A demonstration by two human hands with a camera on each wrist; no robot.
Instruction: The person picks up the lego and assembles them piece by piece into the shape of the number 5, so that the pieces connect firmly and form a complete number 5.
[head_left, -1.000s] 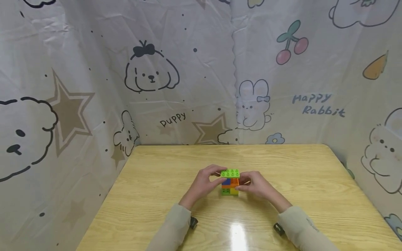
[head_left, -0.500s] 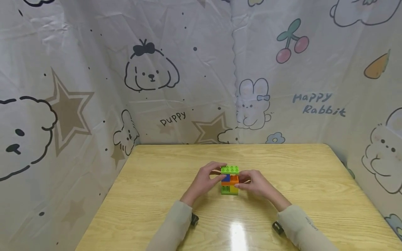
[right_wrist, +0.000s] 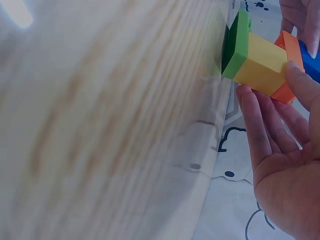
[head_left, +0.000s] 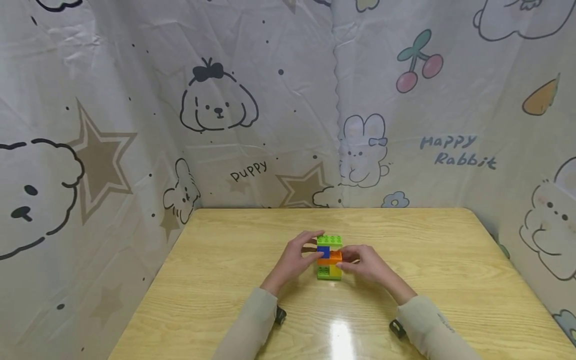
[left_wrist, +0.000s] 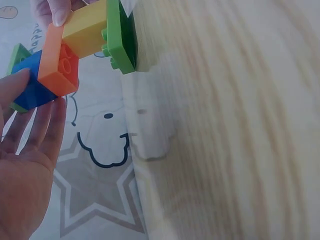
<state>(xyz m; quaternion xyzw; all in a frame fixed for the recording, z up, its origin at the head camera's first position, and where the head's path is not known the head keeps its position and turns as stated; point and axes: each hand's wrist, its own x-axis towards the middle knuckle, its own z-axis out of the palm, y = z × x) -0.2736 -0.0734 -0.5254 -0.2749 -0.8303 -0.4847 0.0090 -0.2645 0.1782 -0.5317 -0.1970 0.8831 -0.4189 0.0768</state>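
Observation:
A stack of toy building bricks stands at the middle of the table. It has a green base plate (left_wrist: 120,40), a yellow brick (right_wrist: 262,62), an orange brick (left_wrist: 59,67), a blue brick (left_wrist: 34,82) and a green top plate (head_left: 330,240). My left hand (head_left: 294,254) pinches the blue brick, thumb on the near face and fingers behind. From the other side my right hand (head_left: 366,262) grips the stack where yellow meets orange. In the right wrist view its thumb (right_wrist: 300,82) presses there and the fingers curve round the far side.
The wooden table (head_left: 202,300) spreads out around the stack. Behind it and to both sides hangs a pale printed curtain (head_left: 279,110). Dark wrist-worn devices (head_left: 397,328) show at the sleeves.
The orange brick, blue brick and green top plate sit higher in the head view, with more of the blue front showing. The left hand has risen slightly; the right hand has barely moved.

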